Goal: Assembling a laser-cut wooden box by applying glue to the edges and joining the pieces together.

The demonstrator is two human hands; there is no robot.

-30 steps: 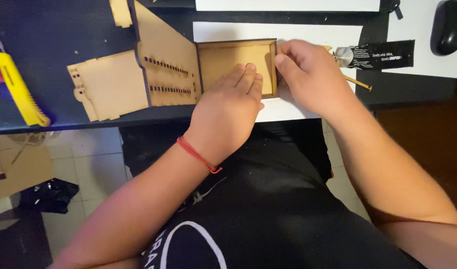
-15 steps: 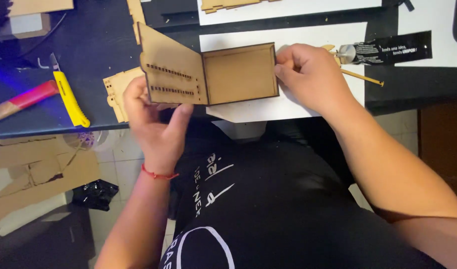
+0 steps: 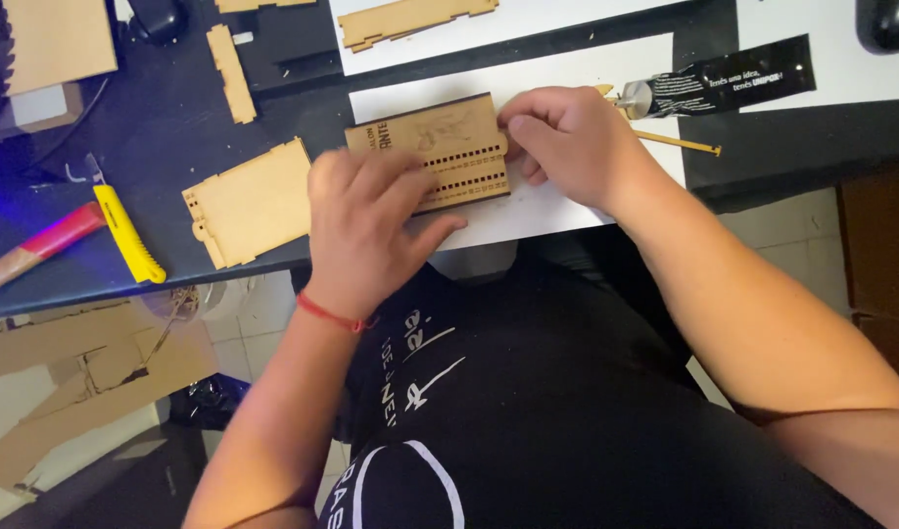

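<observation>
A thin laser-cut wooden panel (image 3: 440, 147) with rows of small slots lies flat on a white sheet (image 3: 577, 73) at the desk's front edge. My left hand (image 3: 366, 220) grips its left end, fingers spread over the surface. My right hand (image 3: 567, 142) pinches its right edge. A red string bracelet circles my left wrist. The panel's left part is hidden under my left hand.
A second wooden panel (image 3: 249, 203) lies left of the held one. A yellow utility knife (image 3: 128, 235) and a red-handled tool (image 3: 38, 247) lie further left. A black glue tube (image 3: 724, 76) and thin stick (image 3: 677, 143) lie right. More wooden pieces (image 3: 410, 18) sit at the back.
The upright folded wooden piece has been laid flat on the white sheet, slotted face up. My left hand moved from its lower left edge onto its top.
</observation>
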